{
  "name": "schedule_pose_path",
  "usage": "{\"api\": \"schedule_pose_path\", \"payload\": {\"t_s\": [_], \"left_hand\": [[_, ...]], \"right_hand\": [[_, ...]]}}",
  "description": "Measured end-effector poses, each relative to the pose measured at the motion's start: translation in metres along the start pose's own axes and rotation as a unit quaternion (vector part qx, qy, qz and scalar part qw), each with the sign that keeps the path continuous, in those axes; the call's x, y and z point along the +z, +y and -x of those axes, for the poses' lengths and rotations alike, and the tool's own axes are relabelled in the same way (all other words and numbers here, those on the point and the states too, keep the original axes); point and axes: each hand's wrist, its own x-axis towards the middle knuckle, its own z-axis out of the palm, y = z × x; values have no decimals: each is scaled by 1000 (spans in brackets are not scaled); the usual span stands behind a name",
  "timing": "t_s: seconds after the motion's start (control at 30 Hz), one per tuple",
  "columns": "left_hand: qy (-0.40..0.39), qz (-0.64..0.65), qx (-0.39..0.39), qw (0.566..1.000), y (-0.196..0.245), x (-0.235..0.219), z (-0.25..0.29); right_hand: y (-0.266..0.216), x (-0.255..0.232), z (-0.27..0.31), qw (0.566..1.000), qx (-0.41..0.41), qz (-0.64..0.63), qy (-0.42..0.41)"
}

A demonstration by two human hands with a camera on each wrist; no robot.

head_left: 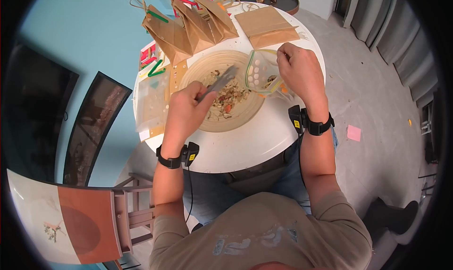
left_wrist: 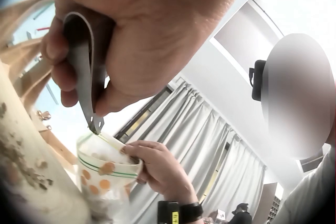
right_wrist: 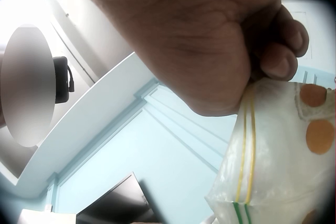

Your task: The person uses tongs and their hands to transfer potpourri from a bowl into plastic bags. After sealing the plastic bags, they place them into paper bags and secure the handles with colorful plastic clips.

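My left hand (head_left: 186, 107) grips a pair of metal tongs (head_left: 222, 82), its arms squeezed close together in the left wrist view. A small dark bit shows at the tong tips, near the mouth of a zip bag (left_wrist: 107, 169). By its top edge, my right hand (head_left: 302, 74) pinches this clear bag with orange and white dots, yellow and green seal lines. Some dried pieces lie inside the bag. Below the tongs stands a wide, pale round bowl (head_left: 257, 110) with a loose dried mix (head_left: 229, 100) of flakes and a few orange bits. The bag overlaps the bowl's right rim.
Several brown paper bags (head_left: 172, 38) with twine handles and coloured clips stand at the back of the round white table (head_left: 222, 152). Another paper bag (head_left: 266, 24) lies flat at back right. Left of the bowl are green sticks (head_left: 155, 68) and a clear plastic sheet (head_left: 152, 100).
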Motion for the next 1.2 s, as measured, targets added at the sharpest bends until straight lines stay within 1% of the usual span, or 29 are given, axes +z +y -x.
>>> {"api": "schedule_pose_path", "payload": {"t_s": [0.07, 0.17, 0.27, 0.37, 0.47, 0.57, 0.67, 0.77, 0.87, 0.97, 1.03, 1.07, 1.1, 1.13, 1.17, 1.2], "left_hand": [[-17, 28, 18, 999, 18, 8, -2], [-76, 31, 29, 996, 39, 18, -7], [-43, 68, -15, 997, 46, 11, -9], [-4, 37, -62, 997, 15, 8, -19], [-53, -73, -74, 993, -4, 10, -26], [-67, -73, -44, 994, -22, 36, -31], [-68, -115, 0, 991, -22, 54, -34], [-121, -92, -17, 988, -13, 56, -34], [-106, -104, -1, 989, -17, 58, -32], [-69, -96, 36, 992, -36, 62, -26], [-61, -125, 28, 990, -24, 56, -24], [-47, -115, 53, 991, -34, 55, -23], [-47, -83, 24, 995, -42, 53, -21], [-23, -78, 31, 996, -31, 44, -16], [-18, -60, 29, 998, -34, 40, -14], [-10, -46, 23, 999, -38, 37, -12]], "right_hand": [[-1, 1, 0, 1000, 0, 0, -2], [-4, -1, 1, 1000, 4, -1, 0], [1, -6, -1, 1000, 11, -3, 4], [8, -10, -1, 999, 21, -18, 31], [8, -17, -1, 999, 38, -19, 30], [11, -17, 0, 999, 29, -8, 38], [12, -16, 0, 999, 23, -3, 38], [12, -15, -1, 999, 23, -4, 36], [13, -13, 0, 999, 14, -17, 42], [24, -5, 0, 999, -10, -15, 46], [26, -3, 0, 999, 1, -6, 31], [27, 2, 0, 999, -5, 3, 42], [27, 0, 1, 1000, 20, 1, 8], [24, 0, 0, 1000, 14, 13, -7], [23, 3, 1, 1000, -7, 7, 16], [21, 4, 0, 1000, -5, 4, 15]]}}
